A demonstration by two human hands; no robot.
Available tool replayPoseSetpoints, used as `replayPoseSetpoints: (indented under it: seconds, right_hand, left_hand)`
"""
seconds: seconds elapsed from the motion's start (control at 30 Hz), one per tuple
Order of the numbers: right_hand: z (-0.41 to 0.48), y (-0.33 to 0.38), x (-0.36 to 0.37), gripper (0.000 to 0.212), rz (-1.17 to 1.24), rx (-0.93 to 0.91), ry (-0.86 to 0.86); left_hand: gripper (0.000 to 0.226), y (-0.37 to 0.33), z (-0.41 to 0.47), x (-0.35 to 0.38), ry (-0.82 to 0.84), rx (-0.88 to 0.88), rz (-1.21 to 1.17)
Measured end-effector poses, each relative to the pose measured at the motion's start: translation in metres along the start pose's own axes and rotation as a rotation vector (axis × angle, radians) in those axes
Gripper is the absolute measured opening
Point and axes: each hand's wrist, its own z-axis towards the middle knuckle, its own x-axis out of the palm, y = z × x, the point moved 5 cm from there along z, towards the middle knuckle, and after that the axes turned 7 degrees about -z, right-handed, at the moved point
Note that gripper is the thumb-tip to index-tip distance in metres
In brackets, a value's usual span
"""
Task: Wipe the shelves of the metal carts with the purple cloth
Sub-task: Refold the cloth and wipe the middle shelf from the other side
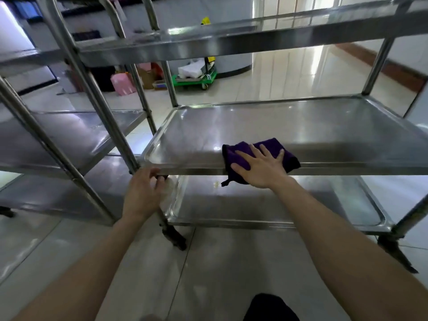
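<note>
Purple cloth on glossy steel shelf; right fingers splayed, left fingers gripping corner.

The right hand covered the middle of the cloth. Fingertips of the left hand curled out of sight under the shelf rim. The cart was cut off at the right. Far clutter was too small to identify.

Your R hand on folded purple cloth, front edge of steel cart's mid shelf; 2nd steel cart left of it.
</note>
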Motion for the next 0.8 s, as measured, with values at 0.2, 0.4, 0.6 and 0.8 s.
replayPoseSetpoints:
  seconds: [0.2,0.4,0.6,0.8]
  right_hand:
    - [0.004,0.003,-0.003,0.08,-0.008,0.061,0.069]
    - [0.016,0.045,-0.002,0.077,-0.056,0.111,0.088]
    - [0.051,0.138,0.005,0.081,-0.076,0.073,0.099]
    - [0.1,0.211,0.015,0.086,-0.055,0.058,0.086]
  left_hand:
    - [0.064,0.041,0.037,-0.051,-0.114,-0.267,-0.317]
    - [0.069,0.038,0.119,-0.072,-0.055,-0.22,-0.495]
    - [0.029,0.059,0.155,-0.068,-0.17,-0.159,-0.652]
    - [0.017,0.083,0.173,-0.059,-0.223,-0.067,-0.752]
